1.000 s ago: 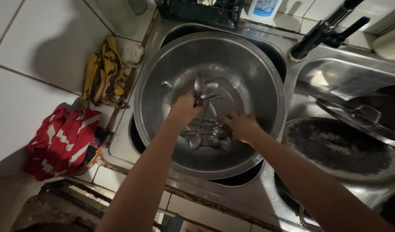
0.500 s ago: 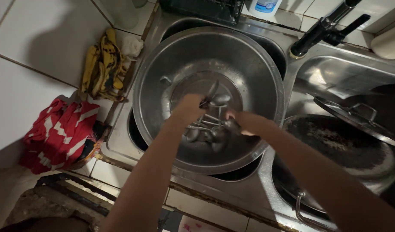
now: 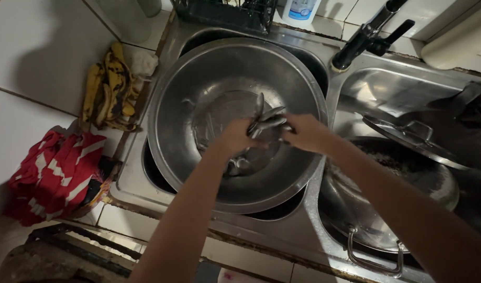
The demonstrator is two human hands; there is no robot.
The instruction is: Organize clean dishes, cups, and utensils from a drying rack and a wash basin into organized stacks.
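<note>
White tiles cover the desk around a double steel sink (image 3: 324,230), in dim light. At nine o'clock lies a crumpled red and white cloth (image 3: 54,173), and above it, near ten o'clock, a bunch of overripe yellow bananas with black spots (image 3: 107,91). In the middle, a large round steel bowl (image 3: 198,78) sits in the left basin. Over its centre the left hand (image 3: 234,137) and the right hand (image 3: 303,132) meet, and their fingers are closed together around a bundle of small steel spoons (image 3: 266,119), whose ends stick out toward twelve o'clock. More cutlery seems to lie at the bowl bottom, but it is blurred. At three o'clock a dark dirty pan with a metal lid (image 3: 402,133) fills the right basin, under a black tap (image 3: 363,39). To do this well, I think both hands should keep the bundle low over the bowl and grip firmly, because wet spoons can slip easily.
</note>
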